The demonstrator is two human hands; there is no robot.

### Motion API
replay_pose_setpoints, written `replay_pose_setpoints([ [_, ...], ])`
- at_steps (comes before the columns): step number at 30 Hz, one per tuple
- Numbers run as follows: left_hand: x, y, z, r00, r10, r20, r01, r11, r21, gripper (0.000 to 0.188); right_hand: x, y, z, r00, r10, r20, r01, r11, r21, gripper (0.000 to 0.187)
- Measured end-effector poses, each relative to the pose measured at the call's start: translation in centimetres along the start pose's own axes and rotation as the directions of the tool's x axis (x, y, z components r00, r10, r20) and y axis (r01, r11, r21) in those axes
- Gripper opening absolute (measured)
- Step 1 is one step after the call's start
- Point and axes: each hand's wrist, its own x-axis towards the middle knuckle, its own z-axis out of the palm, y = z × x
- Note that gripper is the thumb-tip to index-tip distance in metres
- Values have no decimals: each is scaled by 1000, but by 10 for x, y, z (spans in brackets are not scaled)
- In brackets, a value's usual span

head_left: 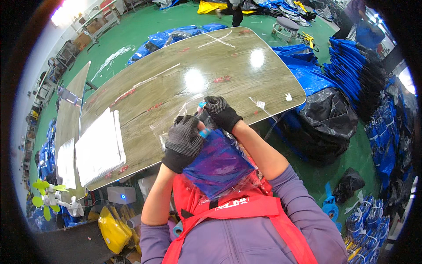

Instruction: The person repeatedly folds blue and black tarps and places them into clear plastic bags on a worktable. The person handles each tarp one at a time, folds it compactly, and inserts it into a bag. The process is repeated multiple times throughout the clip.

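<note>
A clear plastic bag [216,169] with a folded blue item inside hangs before my red apron, at the near edge of the table. My left hand [183,137], in a dark dotted glove with blue wrapping at a fingertip, is closed on the bag's upper end. Close beside it on the right, my right hand [220,113], gloved alike, pinches the same end. The fingers partly cover the bag's mouth, so I cannot make out whether it is sealed.
A stack of white sheets [100,147] lies on the left of the wood-patterned table [167,94]. Large black and blue bags [329,116] stand at the right. A round stool [288,24] is beyond the table. Yellow packages [113,229] sit low at the left.
</note>
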Motion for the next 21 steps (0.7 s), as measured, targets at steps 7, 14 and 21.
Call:
replay_pose_setpoints([
  [7, 19, -25, 3, 962, -126, -243, 40, 943, -329, 24, 13, -35, -6, 992, -52, -115, 26, 976, -216, 31],
  [14, -40, -60, 0, 787, -491, -374, 304, 835, -459, 34, -6, -100, -28, 920, -242, -309, 193, 964, -181, 21],
  [21, -17, 44, -82, 658, 37, -752, -199, 972, -126, 39, 4, -179, -85, 613, -591, -525, 487, 806, -338, 22],
])
